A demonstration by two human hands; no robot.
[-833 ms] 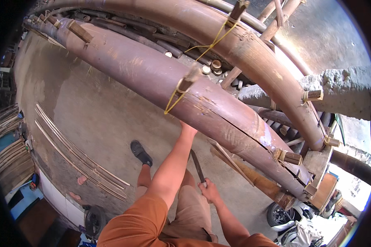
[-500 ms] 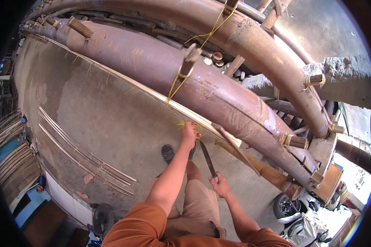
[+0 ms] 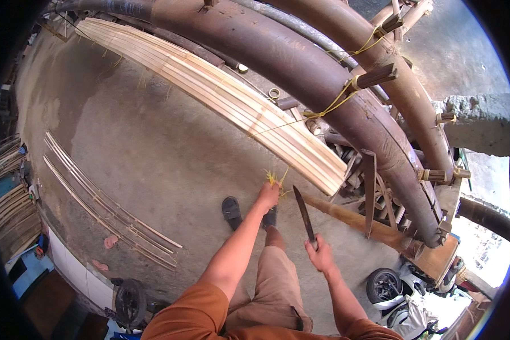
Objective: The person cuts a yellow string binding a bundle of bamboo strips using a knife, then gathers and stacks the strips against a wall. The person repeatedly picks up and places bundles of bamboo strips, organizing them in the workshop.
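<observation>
My left hand (image 3: 268,196) is closed on a bunch of yellow strings (image 3: 275,179), whose frayed ends stick out above the fist. In my right hand (image 3: 322,254) is a knife (image 3: 304,212) with a long dark blade, its tip pointing up and a little left, apart from the strings. Just beyond both hands lies a long row of pale bamboo slats (image 3: 232,102), side by side, with yellow string ends along its near edge. Yellow cord (image 3: 323,112) runs from the slats to a peg (image 3: 374,76) on a thick brown bamboo pole (image 3: 277,48).
A second thick pole (image 3: 405,99) curves behind the first. A bamboo piece (image 3: 357,218) extends low on the right, near a dark saw-like blade (image 3: 369,192). Thin strips (image 3: 110,201) lie on the floor at left. A motorbike wheel (image 3: 384,285) stands at lower right.
The view has shifted, and the broad face of the slats now shows beside the pole. The knife has moved right, away from my left hand, which still grips the strings.
</observation>
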